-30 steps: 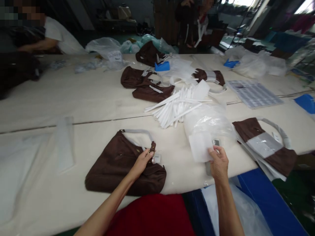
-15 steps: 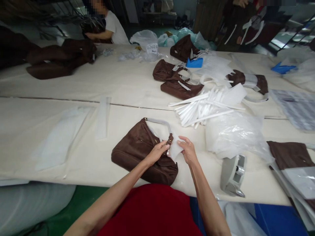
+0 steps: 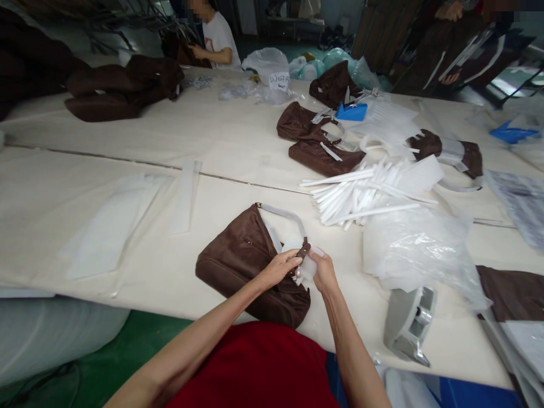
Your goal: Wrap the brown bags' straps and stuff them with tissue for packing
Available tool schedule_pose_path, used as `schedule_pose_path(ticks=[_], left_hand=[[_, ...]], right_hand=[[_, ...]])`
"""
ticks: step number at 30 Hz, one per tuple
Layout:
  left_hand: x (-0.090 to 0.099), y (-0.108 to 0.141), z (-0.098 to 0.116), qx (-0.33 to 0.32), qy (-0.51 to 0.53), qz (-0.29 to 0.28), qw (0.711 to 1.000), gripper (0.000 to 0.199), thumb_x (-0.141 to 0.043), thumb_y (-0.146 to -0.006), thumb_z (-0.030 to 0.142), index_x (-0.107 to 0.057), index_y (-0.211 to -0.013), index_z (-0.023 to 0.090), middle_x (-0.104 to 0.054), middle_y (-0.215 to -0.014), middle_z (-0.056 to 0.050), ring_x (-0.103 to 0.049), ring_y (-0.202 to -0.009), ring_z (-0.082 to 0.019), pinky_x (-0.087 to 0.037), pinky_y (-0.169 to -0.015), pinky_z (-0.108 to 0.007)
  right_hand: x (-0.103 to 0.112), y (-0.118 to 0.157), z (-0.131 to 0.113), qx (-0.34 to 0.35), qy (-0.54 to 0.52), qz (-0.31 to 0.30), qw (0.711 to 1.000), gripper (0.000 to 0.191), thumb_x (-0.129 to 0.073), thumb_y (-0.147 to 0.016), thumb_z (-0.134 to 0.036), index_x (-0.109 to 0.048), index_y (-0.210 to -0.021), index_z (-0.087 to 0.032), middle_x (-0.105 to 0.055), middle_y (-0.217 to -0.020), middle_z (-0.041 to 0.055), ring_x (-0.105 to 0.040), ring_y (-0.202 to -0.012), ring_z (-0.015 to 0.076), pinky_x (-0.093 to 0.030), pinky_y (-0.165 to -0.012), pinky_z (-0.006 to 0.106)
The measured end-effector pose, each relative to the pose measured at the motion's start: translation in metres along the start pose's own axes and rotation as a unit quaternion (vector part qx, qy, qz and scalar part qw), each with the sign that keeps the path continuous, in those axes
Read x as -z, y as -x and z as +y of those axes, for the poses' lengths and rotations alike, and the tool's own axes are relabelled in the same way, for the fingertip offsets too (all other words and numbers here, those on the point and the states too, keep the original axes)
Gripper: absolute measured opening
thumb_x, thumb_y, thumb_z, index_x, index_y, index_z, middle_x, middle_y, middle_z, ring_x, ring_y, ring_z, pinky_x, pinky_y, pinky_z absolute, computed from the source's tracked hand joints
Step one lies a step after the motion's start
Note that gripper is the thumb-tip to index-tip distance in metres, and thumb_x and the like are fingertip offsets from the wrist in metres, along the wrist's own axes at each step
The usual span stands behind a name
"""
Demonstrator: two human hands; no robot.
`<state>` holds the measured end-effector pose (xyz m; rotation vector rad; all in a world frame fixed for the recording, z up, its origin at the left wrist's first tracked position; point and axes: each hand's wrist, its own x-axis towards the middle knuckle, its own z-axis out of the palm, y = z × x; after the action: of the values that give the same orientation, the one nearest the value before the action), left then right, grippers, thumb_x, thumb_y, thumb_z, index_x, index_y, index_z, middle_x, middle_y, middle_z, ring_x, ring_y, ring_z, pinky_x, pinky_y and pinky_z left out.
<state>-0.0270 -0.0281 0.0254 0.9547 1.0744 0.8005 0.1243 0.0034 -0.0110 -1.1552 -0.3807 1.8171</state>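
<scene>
A brown handbag (image 3: 233,258) lies on the table in front of me, its wrapped strap (image 3: 283,212) arching up on the far side. My left hand (image 3: 280,267) is closed on the strap's brown end tab (image 3: 304,249), close to a metal ring. Beside it, my right hand (image 3: 323,271) pinches a thin white wrapping sheet (image 3: 309,267) against the same strap end. Fingers partly cover the buckle area, so its details are hidden.
White foam sticks (image 3: 361,190) are piled beyond the bag, with a clear plastic bag stack (image 3: 416,243) and a grey tape dispenser (image 3: 410,323) to the right. Wrapping sheets (image 3: 110,226) lie left. More brown handbags (image 3: 325,156) are farther back. A person (image 3: 221,39) stands across the table.
My right hand has closed in toward the strap end, bringing the white sheet around behind it. My left hand keeps its hold. The whole view has shifted slightly.
</scene>
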Motion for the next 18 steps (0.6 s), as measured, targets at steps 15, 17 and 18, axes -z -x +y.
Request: schedule_pose_path(ticks=[15,17,18], left_hand=[[-0.002,0.003,0.015,0.005,-0.340,0.045,0.939,0.065,-0.054,-0.088,0.040,-0.032,-0.148,0.025,-0.070,-0.075,0.005,-0.066,-0.070,-0.018,-0.047,-0.072,-0.027],[0.005,0.006,0.027,0.001,-0.399,0.052,0.916,0.069,-0.056,-0.089,0.045,-0.030,-0.150,0.027,-0.070,-0.076,0.004,-0.066,-0.070,-0.018,-0.046,-0.071,-0.027],[0.009,0.007,0.033,-0.008,-0.426,0.081,0.901,0.066,-0.055,-0.089,0.047,-0.034,-0.149,0.027,-0.070,-0.075,0.003,-0.066,-0.070,-0.019,-0.046,-0.072,-0.027]], right_hand=[[-0.027,0.013,-0.012,0.012,-0.016,-0.006,1.000,0.033,-0.089,-0.049,-0.023,-0.069,-0.074,-0.013,-0.069,-0.064,0.0021,-0.060,-0.051,0.0148,-0.049,-0.046,0.025],[-0.029,0.012,-0.014,0.013,-0.024,0.001,1.000,0.034,-0.089,-0.048,-0.022,-0.070,-0.075,-0.013,-0.072,-0.069,0.0031,-0.064,-0.058,0.0161,-0.054,-0.056,0.027],[-0.030,0.011,-0.016,0.010,-0.027,-0.001,1.000,0.034,-0.089,-0.048,-0.022,-0.070,-0.075,-0.013,-0.073,-0.070,0.0034,-0.065,-0.060,0.0166,-0.055,-0.059,0.028]])
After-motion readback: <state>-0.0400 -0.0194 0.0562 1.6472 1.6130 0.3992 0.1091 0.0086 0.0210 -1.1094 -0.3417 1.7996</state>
